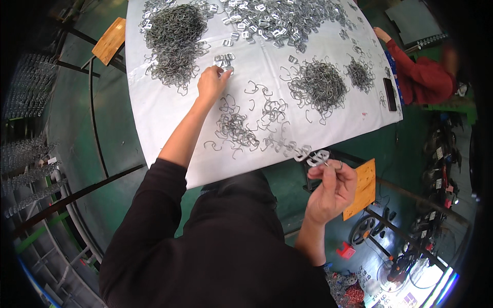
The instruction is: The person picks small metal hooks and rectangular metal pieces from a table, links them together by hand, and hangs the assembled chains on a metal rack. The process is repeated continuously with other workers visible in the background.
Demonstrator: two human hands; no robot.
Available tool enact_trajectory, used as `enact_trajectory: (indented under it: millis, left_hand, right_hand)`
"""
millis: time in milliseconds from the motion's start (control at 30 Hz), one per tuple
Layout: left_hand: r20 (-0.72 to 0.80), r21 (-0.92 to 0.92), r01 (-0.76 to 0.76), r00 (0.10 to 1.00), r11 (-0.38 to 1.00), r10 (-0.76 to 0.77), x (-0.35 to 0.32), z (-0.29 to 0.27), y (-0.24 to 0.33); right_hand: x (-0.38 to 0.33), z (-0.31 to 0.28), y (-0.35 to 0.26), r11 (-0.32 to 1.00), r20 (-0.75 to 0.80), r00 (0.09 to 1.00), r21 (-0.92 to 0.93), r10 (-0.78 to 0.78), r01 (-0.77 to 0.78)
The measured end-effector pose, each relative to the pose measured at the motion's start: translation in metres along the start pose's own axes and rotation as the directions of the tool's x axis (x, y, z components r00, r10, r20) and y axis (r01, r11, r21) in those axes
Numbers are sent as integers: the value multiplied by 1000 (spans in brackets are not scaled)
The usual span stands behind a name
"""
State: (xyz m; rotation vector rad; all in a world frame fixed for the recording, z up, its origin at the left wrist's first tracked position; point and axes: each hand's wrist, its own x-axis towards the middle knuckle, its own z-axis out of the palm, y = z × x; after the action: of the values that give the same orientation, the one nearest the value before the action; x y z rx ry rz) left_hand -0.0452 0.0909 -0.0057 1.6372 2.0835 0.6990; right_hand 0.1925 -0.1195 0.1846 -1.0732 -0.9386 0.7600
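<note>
My left hand (211, 84) reaches over the white-covered table. Its thumb and fingers are apart at a small group of flat metal buckles (224, 58), with the tips touching or just above them. Off the table's front edge, my right hand (334, 191) is closed, pinching shiny metal buckles (318, 158) between thumb and fingers. From these a string of linked metal pieces trails left toward the table, its far end blurred. Between my hands lies a loose pile of bent wire hooks (236, 128), with more hooks (273, 109) scattered beside it.
Big heaps of wire hooks (177, 25) and buckles (287, 20) cover the table's far side. Another hook heap (319, 84) lies right, near a black phone-like slab (390, 94). A person in a red sleeve (421, 72) works at the right. Wooden stools (110, 41) stand around.
</note>
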Motion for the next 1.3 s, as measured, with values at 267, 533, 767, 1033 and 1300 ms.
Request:
enact_trajectory:
  millis: [267, 533, 767, 1033, 1300]
  left_hand:
    - [-28, -187, 119, 992, 975, -126, 15, 30, 16]
    - [370, -664, -151, 785, 732, 497, -181, -23, 112]
    - [426, -732, -141, 668, 666, 610, -263, -61, 141]
    - [301, -727, -297, 672, 619, 677, -271, -59, 129]
    - [244, -725, -383, 634, 572, 733, -267, -53, 110]
  right_hand:
    - [-49, -48, -2, 992, -63, 997, -121, -43, 35]
    - [-109, -75, 44, 986, -251, 967, -144, 49, -87]
    - [-144, -75, 69, 965, -307, 951, -234, 39, -115]
    - [-155, -71, 81, 933, -276, 961, -347, -1, -98]
    - [-150, -79, 85, 818, -119, 992, -574, -40, -36]
